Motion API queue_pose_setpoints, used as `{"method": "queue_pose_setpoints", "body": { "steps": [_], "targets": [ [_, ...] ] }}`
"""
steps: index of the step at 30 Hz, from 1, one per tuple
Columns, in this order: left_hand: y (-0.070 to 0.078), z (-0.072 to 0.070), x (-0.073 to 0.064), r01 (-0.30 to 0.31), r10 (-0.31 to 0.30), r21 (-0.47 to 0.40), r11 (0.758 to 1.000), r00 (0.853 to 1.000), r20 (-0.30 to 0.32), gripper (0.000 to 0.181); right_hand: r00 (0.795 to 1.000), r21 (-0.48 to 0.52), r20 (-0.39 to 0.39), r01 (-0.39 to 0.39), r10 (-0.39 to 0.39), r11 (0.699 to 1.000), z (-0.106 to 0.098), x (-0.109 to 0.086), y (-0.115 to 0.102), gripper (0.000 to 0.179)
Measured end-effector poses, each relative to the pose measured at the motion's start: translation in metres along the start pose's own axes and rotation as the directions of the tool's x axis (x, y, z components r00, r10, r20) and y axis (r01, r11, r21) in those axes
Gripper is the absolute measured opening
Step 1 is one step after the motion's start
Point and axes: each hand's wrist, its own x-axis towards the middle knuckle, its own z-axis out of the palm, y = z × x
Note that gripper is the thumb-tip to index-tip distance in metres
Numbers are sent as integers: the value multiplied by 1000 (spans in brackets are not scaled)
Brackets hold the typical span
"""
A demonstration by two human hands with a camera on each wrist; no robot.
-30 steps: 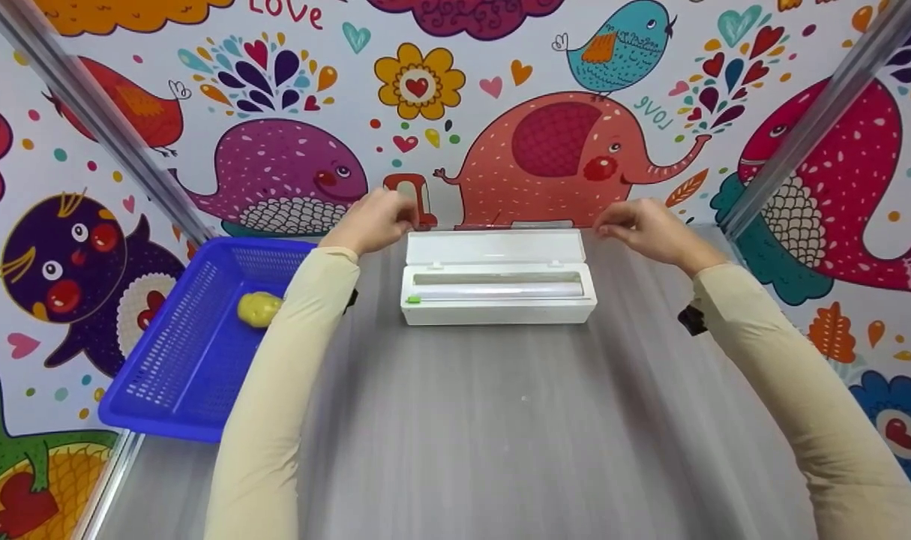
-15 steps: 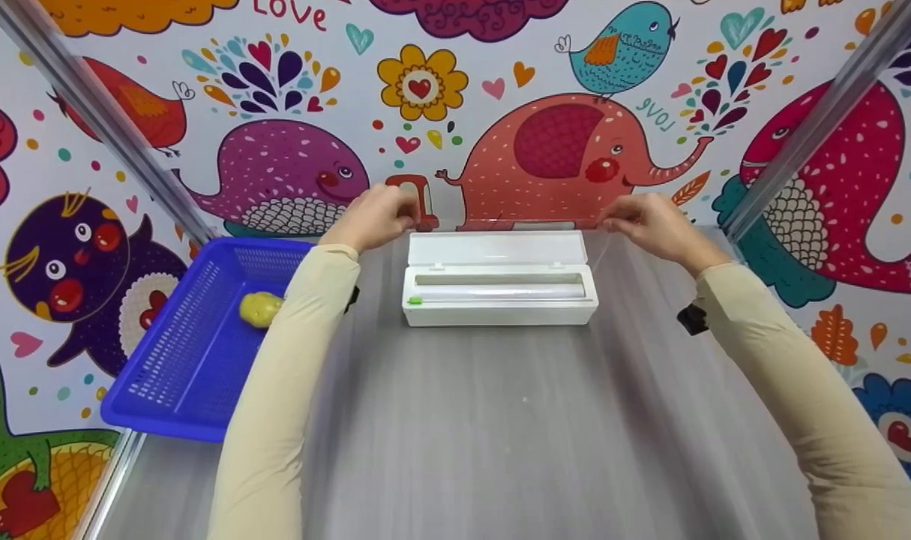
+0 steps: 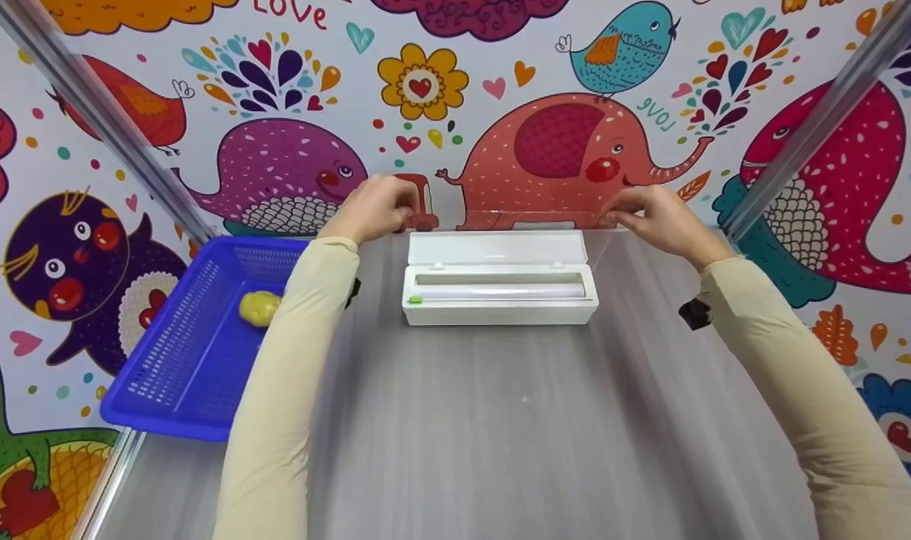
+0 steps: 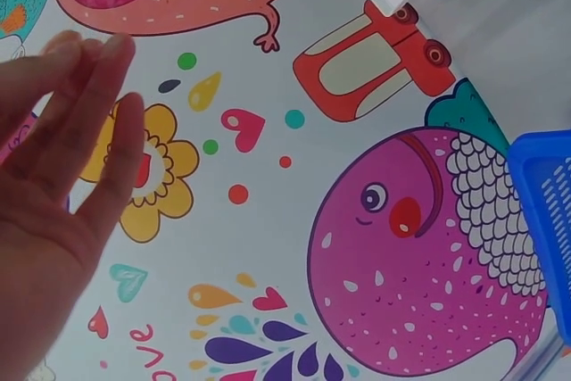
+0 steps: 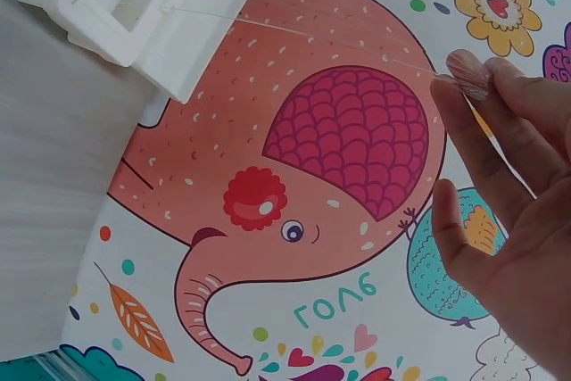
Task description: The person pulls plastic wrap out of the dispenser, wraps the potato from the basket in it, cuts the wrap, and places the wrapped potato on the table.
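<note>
A white cling film dispenser box (image 3: 500,313) stands at the back of the table, its lid (image 3: 496,247) tipped back. The film roll (image 3: 500,291) shows inside, and a green slider (image 3: 415,299) sits at the front left. Behind the left end of the box, my left hand (image 3: 376,208) is raised with thumb and fingertips together, pinching the film's edge. My right hand (image 3: 654,221) pinches the other side between thumb and fingers. In the right wrist view the clear cling film (image 5: 357,46) runs from the box to those fingertips, bunched slightly there.
On the left, a blue plastic basket (image 3: 163,427) holds a yellow potato-like lump (image 3: 259,308), partly behind the left sleeve. A wall with printed cartoon animals (image 3: 545,165) rises close behind the box. Metal posts (image 3: 822,120) frame the corners.
Both hands have risen slightly, the left a little more in the last half second. The clear film shows more plainly beside the right hand. Box and basket stay where they were.
</note>
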Motion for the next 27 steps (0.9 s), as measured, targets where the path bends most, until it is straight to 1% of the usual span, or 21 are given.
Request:
{"method": "queue_pose_setpoints", "body": {
  "steps": [4, 9, 13, 18, 24, 27],
  "targets": [
    [1, -2, 1, 11, -12, -5, 1000, 1000, -10, 16, 1000, -16, -20, 1, -1, 1000, -2, 0, 0, 26],
    [3, -3, 2, -8, 9, 10, 1000, 999, -34, 15, 998, -56, -50, 39, -41, 998, -3, 0, 1, 22],
    [5, -6, 3, -16, 16, 10, 1000, 999, -45, 15, 998, -59, -61, 30, -34, 998, -6, 1, -1, 19],
    [5, -11, 3, -26, 26, 7, 1000, 999, -45, 17, 998, -62, -46, 48, -51, 997, -11, 3, -4, 18],
    [6, -15, 3, -17, 16, -1, 1000, 999, -31, 15, 998, -104, -24, 55, -57, 993, -15, 6, -7, 18],
    [7, -18, 3, -14, 14, -7, 1000, 999, -35, 15, 998, -114, -10, 60, -62, 992, -18, 8, -9, 18]
  ]
}}
